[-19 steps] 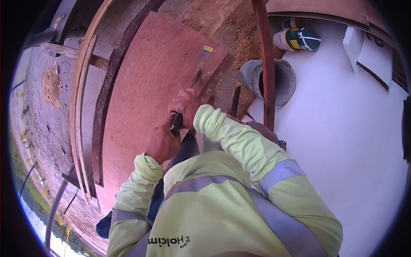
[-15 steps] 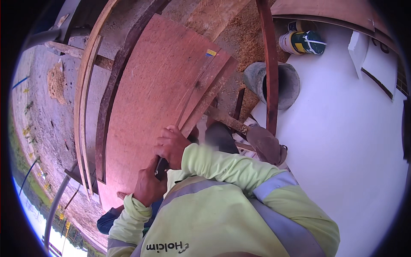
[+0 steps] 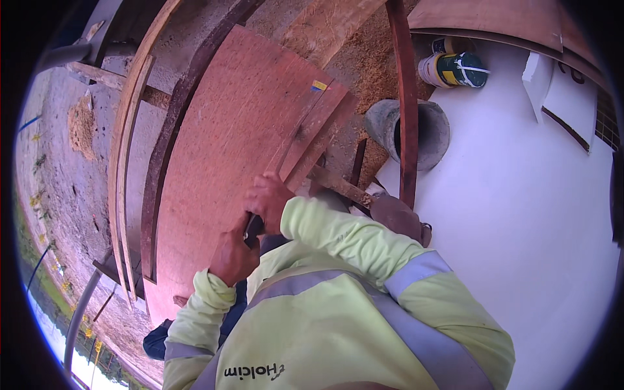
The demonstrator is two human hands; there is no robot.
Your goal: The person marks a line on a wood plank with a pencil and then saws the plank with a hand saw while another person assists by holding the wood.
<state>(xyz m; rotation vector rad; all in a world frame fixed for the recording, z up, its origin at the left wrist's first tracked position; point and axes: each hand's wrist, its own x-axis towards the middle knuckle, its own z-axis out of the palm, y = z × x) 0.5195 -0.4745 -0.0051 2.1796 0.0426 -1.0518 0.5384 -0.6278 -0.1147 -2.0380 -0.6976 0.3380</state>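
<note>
Two hands meet at near edge of reddish plywood sheet (image 3: 227,162). Left hand (image 3: 233,259) closed around small dark tool (image 3: 253,227); tool type cannot be told. Right hand (image 3: 268,198) curled over tool tip, just beyond left grip, resting on sheet face. Sheet: judged stiff, broad, moderately heavy, rough-faced; take hold at edges. Timber battens (image 3: 312,140) lie beyond right hand.

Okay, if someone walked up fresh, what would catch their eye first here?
Probably the bright yellow-green hi-vis sleeves filling the bottom, with the left hand and right hand together at the near edge of a big reddish plywood sheet. To the upper right, a grey bucket stands on the white floor.
</note>
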